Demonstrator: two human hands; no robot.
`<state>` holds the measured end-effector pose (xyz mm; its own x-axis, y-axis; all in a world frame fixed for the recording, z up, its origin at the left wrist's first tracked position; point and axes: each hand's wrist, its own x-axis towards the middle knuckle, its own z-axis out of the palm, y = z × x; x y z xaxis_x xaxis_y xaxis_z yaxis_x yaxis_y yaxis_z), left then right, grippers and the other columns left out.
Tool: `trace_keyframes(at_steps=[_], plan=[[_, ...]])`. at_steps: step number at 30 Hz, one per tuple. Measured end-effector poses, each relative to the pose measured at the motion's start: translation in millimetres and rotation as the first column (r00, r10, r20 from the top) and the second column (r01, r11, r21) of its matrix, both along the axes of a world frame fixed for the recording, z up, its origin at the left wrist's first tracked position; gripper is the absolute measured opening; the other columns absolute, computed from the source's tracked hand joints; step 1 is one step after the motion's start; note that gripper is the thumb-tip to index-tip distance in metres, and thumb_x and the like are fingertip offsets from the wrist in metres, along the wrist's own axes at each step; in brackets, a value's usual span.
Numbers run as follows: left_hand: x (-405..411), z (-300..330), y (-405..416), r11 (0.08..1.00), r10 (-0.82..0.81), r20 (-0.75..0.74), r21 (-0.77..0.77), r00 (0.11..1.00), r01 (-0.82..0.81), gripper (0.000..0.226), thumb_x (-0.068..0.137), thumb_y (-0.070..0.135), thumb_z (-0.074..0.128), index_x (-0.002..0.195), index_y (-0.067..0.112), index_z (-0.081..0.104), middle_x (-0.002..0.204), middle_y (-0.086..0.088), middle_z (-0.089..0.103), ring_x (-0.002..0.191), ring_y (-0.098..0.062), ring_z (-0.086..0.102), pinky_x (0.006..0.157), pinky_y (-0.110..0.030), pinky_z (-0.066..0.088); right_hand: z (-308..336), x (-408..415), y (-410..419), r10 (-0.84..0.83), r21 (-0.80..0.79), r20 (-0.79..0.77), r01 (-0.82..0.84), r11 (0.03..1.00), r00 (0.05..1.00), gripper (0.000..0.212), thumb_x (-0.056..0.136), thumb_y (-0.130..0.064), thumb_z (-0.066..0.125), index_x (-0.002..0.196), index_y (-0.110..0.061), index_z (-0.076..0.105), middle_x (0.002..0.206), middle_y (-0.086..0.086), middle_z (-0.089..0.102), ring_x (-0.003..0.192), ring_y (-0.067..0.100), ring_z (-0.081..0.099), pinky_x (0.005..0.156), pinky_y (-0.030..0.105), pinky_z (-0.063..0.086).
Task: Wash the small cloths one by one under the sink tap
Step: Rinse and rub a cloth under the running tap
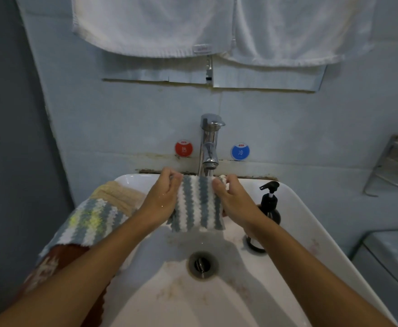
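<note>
1. Single view: head-worn wide-angle cam, looking fwd and steeply down over a white ceramic basin [294, 208].
2. Cam sits above the basin's near edge, close in; both forearms enter from the bottom corners, reaching away from the lens.
3. Faces a pale blue tiled wall [122, 119]; chrome single-lever tap [209, 142] near frame centre.
4. Upper edge takes in white terry towels [160, 27] hanging high on the wall.
5. Wide-angle distortion: straight edges bow toward frame borders.
6. No 2nd view, hence no shared region.
</note>
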<state>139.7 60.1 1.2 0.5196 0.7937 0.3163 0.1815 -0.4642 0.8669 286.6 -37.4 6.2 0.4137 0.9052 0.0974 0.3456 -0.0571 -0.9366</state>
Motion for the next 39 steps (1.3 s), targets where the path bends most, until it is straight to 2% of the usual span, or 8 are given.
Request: trace_keyframes(at_steps=[4, 8, 13, 24, 29, 32, 35, 39], plan=[[2, -9, 3, 0.963, 0.042, 0.015, -0.268, 0.999, -0.036, 0.03, 0.104, 0.039, 0.036, 0.111, 0.013, 0.052, 0.093, -0.001, 0.06, 0.084, -0.015, 0.058, 0.062, -0.025, 0.044, -3, 2, 0, -0.073, 0.05, -0.071, 0.077, 0.996, 0.995, 0.022, 0.104, -0.034, 0.048, 0.106, -0.012, 0.052, 0.092, 0.001, 0.066, 0.065, -0.003, 0.065, 0.05, 0.009, 0.045], [1, -7, 7, 0.814, -0.071, 0.116, -0.568, 0.991, 0.124, 0.025, 0.096, 0.023, 0.058, 0.114, 0.007, 0.063, 0.098, -0.009, 0.072, 0.086, -0.021, 0.068, 0.069, -0.031, 0.053, -1, 7, 2, -0.043, 0.008, -0.236, 0.046, 0.999, 0.971, 0.024, 0.094, -0.031, 0.066, 0.112, -0.016, 0.059, 0.102, 0.003, 0.073, 0.088, 0.015, 0.071, 0.074, 0.029, 0.057], [-1, -9, 13, 0.761, -0.027, 0.23, -0.627, 0.973, 0.169, 0.036, 0.084, -0.008, 0.062, 0.118, 0.005, 0.064, 0.107, -0.013, 0.073, 0.097, -0.026, 0.07, 0.074, -0.035, 0.058, -4, 11, 3, 0.043, 0.046, -0.35, -0.028, 0.999, 0.936, 0.042, 0.082, 0.012, 0.065, 0.115, -0.015, 0.065, 0.106, 0.009, 0.075, 0.096, 0.025, 0.071, 0.077, 0.038, 0.059], [-3, 4, 15, 0.58, 0.091, 0.464, -0.744, 0.881, 0.332, 0.031, 0.09, -0.008, 0.032, 0.085, 0.001, 0.061, 0.086, -0.016, 0.062, 0.078, -0.025, 0.06, 0.069, -0.032, 0.056, -6, 14, 7, 0.051, 0.127, -0.405, 0.001, 0.992, 0.913, 0.051, 0.083, 0.021, 0.037, 0.062, -0.014, 0.068, 0.108, 0.02, 0.065, 0.096, 0.034, 0.062, 0.062, 0.028, 0.054], [-5, 4, 13, 0.804, -0.024, 0.338, -0.553, 0.941, 0.219, 0.011, 0.088, 0.005, 0.066, 0.098, 0.004, 0.068, 0.093, -0.012, 0.071, 0.079, -0.02, 0.067, 0.067, -0.026, 0.055, -2, 16, 2, 0.108, 0.133, -0.467, -0.051, 0.99, 0.878, 0.023, 0.079, -0.001, 0.043, 0.071, -0.008, 0.063, 0.098, 0.014, 0.065, 0.088, 0.029, 0.06, 0.066, 0.03, 0.052], [-5, -1, 12, 0.911, -0.018, 0.272, -0.392, 0.962, 0.128, 0.026, 0.078, -0.002, 0.075, 0.099, 0.011, 0.068, 0.104, -0.011, 0.071, 0.085, -0.02, 0.069, 0.067, -0.026, 0.056, 2, 12, -2, 0.119, 0.05, -0.217, -0.11, 0.993, 0.969, 0.014, 0.092, -0.023, 0.063, 0.101, -0.014, 0.06, 0.104, 0.007, 0.066, 0.089, 0.022, 0.065, 0.07, 0.029, 0.051], [-3, -1, 7, 0.955, -0.051, 0.195, -0.277, 0.979, 0.105, 0.025, 0.075, 0.002, 0.08, 0.095, 0.013, 0.071, 0.104, -0.008, 0.072, 0.089, -0.022, 0.07, 0.07, -0.029, 0.056, -2, 8, -2, 0.233, -0.108, 0.085, -0.223, 0.969, 0.969, 0.058, 0.08, -0.025, 0.082, 0.129, -0.026, 0.052, 0.113, 0.0, 0.063, 0.091, 0.013, 0.067, 0.067, 0.02, 0.054], [0, -2, 1, 0.973, -0.004, 0.154, -0.227, 0.988, 0.039, 0.024, 0.073, 0.003, 0.082, 0.095, 0.011, 0.073, 0.099, -0.005, 0.074, 0.093, -0.023, 0.07, 0.08, -0.032, 0.059, -25, 3, 6, 0.29, -0.28, 0.48, -0.168, 0.945, 0.828, 0.038, 0.081, -0.025, 0.082, 0.112, -0.021, 0.061, 0.1, -0.004, 0.067, 0.086, 0.009, 0.064, 0.077, 0.022, 0.05]])
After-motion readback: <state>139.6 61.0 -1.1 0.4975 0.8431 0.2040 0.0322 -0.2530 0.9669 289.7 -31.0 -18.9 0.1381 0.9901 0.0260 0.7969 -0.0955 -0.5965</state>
